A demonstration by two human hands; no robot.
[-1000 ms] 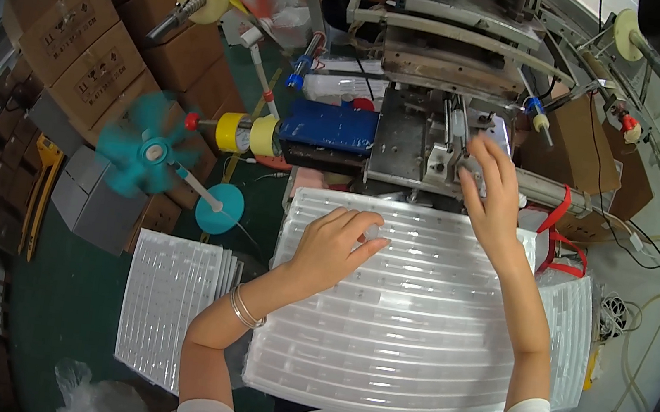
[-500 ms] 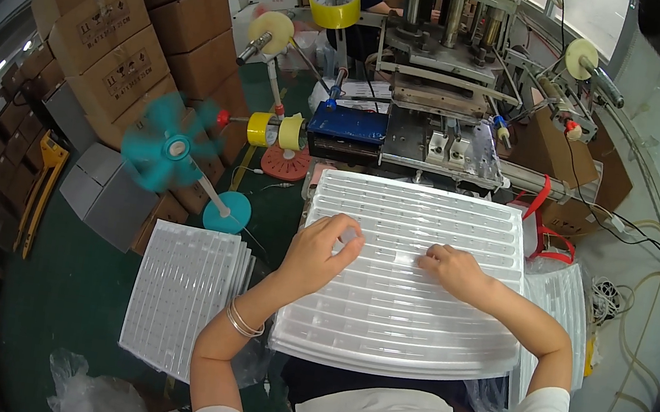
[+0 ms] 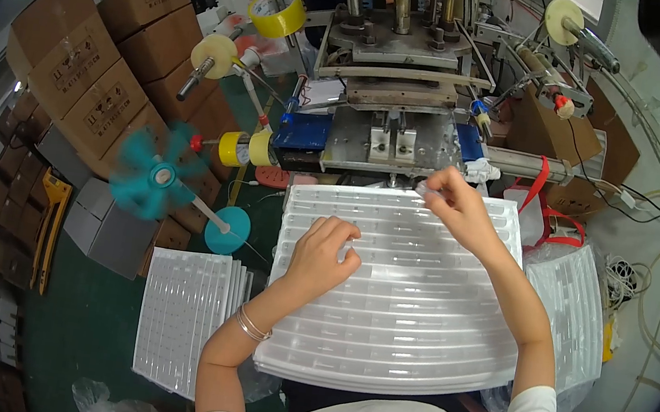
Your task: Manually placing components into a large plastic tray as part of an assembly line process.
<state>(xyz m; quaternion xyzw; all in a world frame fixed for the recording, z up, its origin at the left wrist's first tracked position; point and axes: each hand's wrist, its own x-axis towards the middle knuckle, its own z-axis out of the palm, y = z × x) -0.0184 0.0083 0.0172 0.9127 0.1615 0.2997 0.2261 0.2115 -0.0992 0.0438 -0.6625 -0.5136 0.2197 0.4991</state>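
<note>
A stack of white ribbed trays (image 3: 389, 330) lies in front of me, its rows holding small clear pieces. Over the left part of the top tray is my left hand (image 3: 323, 257), fingers curled toward the thumb; whether a small piece sits between them I cannot make out. My right hand (image 3: 458, 214) is raised at the far edge of the stack. Its thumb and fingertips pinch a small clear piece (image 3: 422, 189), close in front of the metal plate (image 3: 356, 136) of a press machine (image 3: 397, 44). Two metal blocks (image 3: 392, 143) are fixed on that plate.
A teal fan (image 3: 160, 177) spins at the left, near stacked cardboard boxes (image 3: 88, 82). More ribbed trays stand at the lower left (image 3: 184, 312) and at the right (image 3: 569, 321). Yellow tape rolls (image 3: 277, 14) and a red strap (image 3: 536, 183) hang by the machine.
My right hand has gone from the middle of the tray to its far edge, now pinching a small clear piece. My left hand stays over the tray. The whole view has shifted.
</note>
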